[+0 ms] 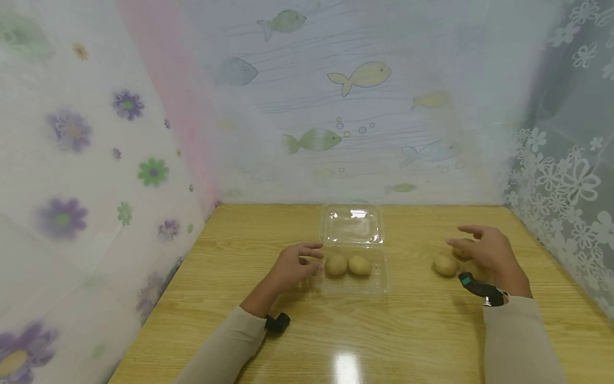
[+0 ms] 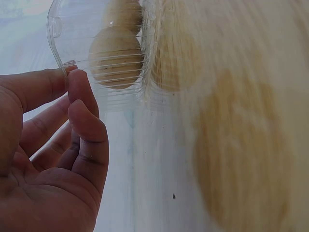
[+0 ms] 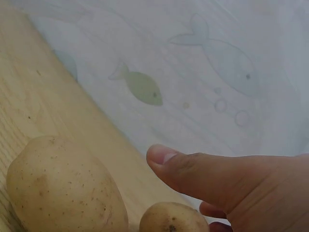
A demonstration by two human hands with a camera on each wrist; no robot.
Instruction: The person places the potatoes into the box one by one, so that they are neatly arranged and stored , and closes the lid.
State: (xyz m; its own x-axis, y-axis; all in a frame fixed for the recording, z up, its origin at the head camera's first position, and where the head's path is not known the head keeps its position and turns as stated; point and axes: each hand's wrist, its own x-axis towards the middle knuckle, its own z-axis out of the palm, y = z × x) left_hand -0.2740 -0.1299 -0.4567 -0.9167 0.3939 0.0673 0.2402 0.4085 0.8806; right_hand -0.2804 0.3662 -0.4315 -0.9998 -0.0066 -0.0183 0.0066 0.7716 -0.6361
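Observation:
A clear plastic clamshell box stands on the table with its lid laid back. Two potatoes sit side by side in its base, a left potato and a right potato. My left hand pinches the box's left rim between thumb and fingers. Over on the right, my right hand hovers with loosely extended fingers over some loose potatoes. One large potato lies left of the thumb; a smaller potato shows just below it, partly covered by the hand.
The wooden table meets a fish-printed curtain at the back. Flower-patterned sheets hang along the left and right sides. Each wrist carries a black camera mount, such as the right mount.

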